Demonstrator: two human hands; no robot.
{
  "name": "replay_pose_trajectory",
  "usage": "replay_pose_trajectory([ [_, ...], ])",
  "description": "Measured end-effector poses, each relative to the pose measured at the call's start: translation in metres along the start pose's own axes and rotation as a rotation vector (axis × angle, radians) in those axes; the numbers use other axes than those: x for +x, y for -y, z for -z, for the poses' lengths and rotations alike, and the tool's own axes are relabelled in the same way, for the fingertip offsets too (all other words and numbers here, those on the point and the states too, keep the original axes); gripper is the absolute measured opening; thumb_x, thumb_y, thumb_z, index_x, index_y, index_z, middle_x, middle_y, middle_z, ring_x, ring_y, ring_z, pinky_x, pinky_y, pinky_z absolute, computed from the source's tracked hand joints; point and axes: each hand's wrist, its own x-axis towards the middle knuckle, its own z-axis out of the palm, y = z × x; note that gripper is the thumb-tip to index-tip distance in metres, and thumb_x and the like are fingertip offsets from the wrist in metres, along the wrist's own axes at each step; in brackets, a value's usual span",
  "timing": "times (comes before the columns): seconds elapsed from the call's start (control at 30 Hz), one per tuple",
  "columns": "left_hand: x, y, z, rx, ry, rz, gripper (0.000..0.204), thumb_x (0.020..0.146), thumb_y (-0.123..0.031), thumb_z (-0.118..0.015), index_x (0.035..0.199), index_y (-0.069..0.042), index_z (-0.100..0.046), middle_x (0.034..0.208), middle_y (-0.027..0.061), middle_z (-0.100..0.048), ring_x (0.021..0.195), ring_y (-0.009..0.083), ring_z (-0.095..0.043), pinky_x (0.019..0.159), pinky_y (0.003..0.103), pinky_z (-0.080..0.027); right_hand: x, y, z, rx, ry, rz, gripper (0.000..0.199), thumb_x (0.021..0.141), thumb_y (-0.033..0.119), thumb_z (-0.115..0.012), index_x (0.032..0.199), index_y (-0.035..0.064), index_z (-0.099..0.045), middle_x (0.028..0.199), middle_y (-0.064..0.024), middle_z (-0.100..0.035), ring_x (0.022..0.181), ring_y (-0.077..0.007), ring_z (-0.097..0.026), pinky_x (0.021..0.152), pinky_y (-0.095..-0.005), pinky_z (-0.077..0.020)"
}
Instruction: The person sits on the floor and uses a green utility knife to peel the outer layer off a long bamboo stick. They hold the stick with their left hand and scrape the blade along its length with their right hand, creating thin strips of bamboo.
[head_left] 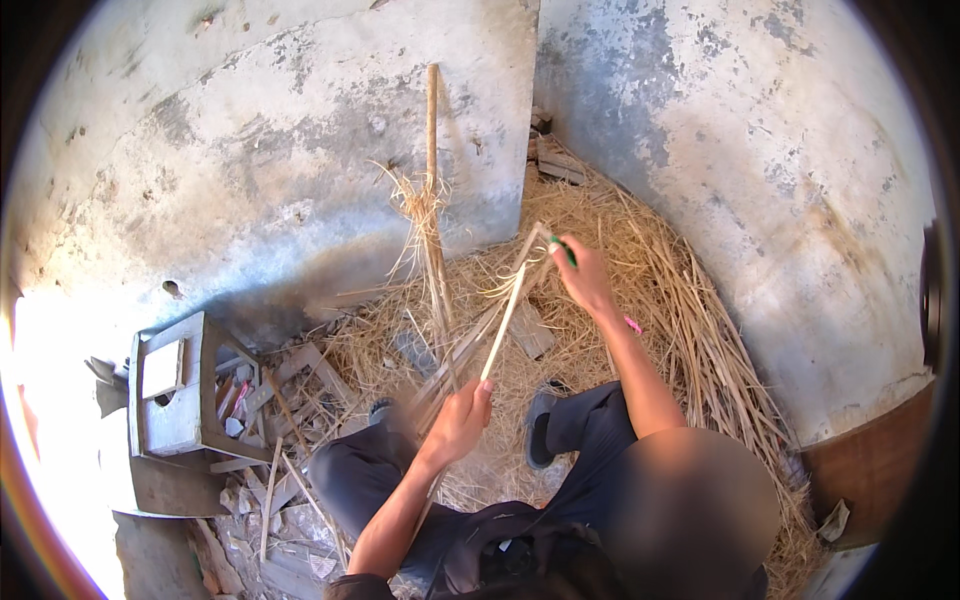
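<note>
My left hand (460, 422) is closed around the lower end of a pale, slim wooden stick (500, 328), which slants up and away to the right. Near its far end, thin curled shavings (513, 284) stick out. My right hand (586, 278) grips a green-handled knife (569, 254) close to that end; its blade barely shows, and whether it touches the stick I cannot tell. Beneath the stick, a grey-brown wooden piece (476, 340) slants the same way, its lower part blurred. My legs are bent on either side of the work.
An upright pole (432, 120) with shavings caught around it stands against the wall (290, 120). Straw-like shavings (620, 225) cover the floor, with long strips (705, 330) along the right. A wooden box-like stool (185, 385) and scrap wood (330, 375) lie left.
</note>
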Motion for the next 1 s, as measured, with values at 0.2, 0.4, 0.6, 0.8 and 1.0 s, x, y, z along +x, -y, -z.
replay_pose_trajectory([
  [0.2,0.010,0.009,-0.001,-0.041,-0.067,-0.012,0.035,0.115,-0.032,-0.048,0.093,-0.005,-0.054,0.070,-0.0021,-0.050,0.062,0.0075,-0.048,0.056,0.030,-0.043,-0.022,0.017,0.001,0.276,-0.060,0.066,0.043,0.108,0.049,-0.055,0.116,0.0085,-0.069,0.072,0.0071,-0.042,0.063,-0.0066,-0.037,0.059,-0.0267,-0.0307],
  [0.4,0.011,0.003,0.006,-0.244,-0.047,0.142,0.031,0.113,-0.031,-0.054,0.102,-0.003,-0.061,0.067,0.0009,-0.053,0.061,0.0108,-0.053,0.057,0.032,-0.044,-0.043,0.039,-0.014,0.042,0.062,0.268,0.046,0.101,0.056,-0.057,0.111,0.0133,-0.070,0.077,0.0005,-0.064,0.061,-0.0136,-0.058,0.056,-0.0334,-0.0453],
  [0.6,0.015,0.021,0.013,-0.262,-0.102,0.091,0.035,0.116,-0.033,-0.046,0.116,-0.003,-0.065,0.071,-0.0006,-0.051,0.061,0.0078,-0.047,0.055,0.030,-0.041,-0.063,0.065,-0.020,-0.082,0.259,0.515,0.037,0.098,0.046,-0.063,0.107,0.0113,-0.073,0.082,-0.0046,-0.072,0.067,-0.0193,-0.070,0.060,-0.0345,-0.0537],
  [0.8,0.017,0.020,0.012,-0.183,-0.191,0.000,0.040,0.118,-0.032,-0.036,0.115,-0.002,-0.061,0.070,-0.0026,-0.042,0.059,0.0080,-0.039,0.054,0.029,-0.035,-0.077,0.069,-0.046,-0.089,0.315,0.542,0.030,0.101,0.037,-0.066,0.111,0.0089,-0.073,0.090,-0.0108,-0.076,0.072,-0.0312,-0.074,0.065,-0.0418,-0.0577],
  [1.0,0.013,0.022,0.007,0.240,-0.389,-0.293,0.016,0.111,-0.012,-0.046,0.103,0.002,-0.047,0.074,0.0314,-0.059,0.069,0.0538,-0.059,0.057,0.056,-0.043,-0.081,0.070,-0.063,-0.228,0.221,0.530,0.032,0.099,0.039,-0.068,0.110,0.0089,-0.073,0.094,-0.0117,-0.078,0.076,-0.0329,-0.075,0.066,-0.0426,-0.0595],
])
